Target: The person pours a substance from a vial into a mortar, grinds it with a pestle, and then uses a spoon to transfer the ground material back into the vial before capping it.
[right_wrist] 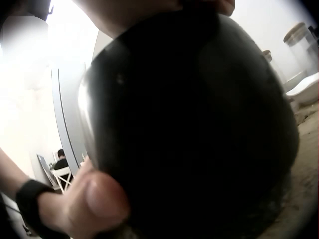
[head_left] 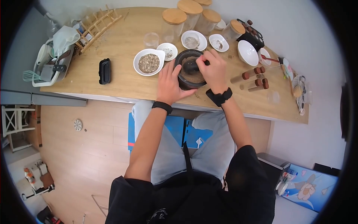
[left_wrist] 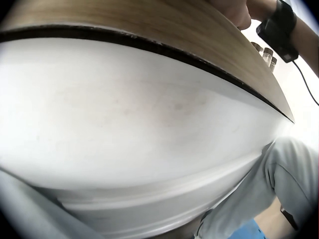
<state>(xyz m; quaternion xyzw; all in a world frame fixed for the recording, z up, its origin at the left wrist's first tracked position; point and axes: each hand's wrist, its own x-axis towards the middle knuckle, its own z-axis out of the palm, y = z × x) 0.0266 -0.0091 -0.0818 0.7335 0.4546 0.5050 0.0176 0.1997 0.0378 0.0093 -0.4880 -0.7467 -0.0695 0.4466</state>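
Observation:
A black mortar (head_left: 179,56) stands near the table's front edge, with brown ground powder (head_left: 194,77) inside. My right hand (head_left: 213,71) grips a black pestle (head_left: 190,67) whose head is down in the mortar. Cupped round the mortar's left and near side, my left hand (head_left: 169,83) has its fingers at the rim and its thumb spread along the front. The right wrist view shows the mortar's dark wall large, with the left thumb (right_wrist: 104,196) against it. In the left wrist view, the table front fills the picture and the mortar is out of sight.
Left of the mortar is a white bowl of coarse seeds (head_left: 148,63); small white dishes (head_left: 167,51) of powder sit behind. Wooden-lidded jars (head_left: 174,22) line the back. Brown-capped tubes (head_left: 246,76) lie right; a black case (head_left: 105,71) and utensil basket (head_left: 56,76) stand left.

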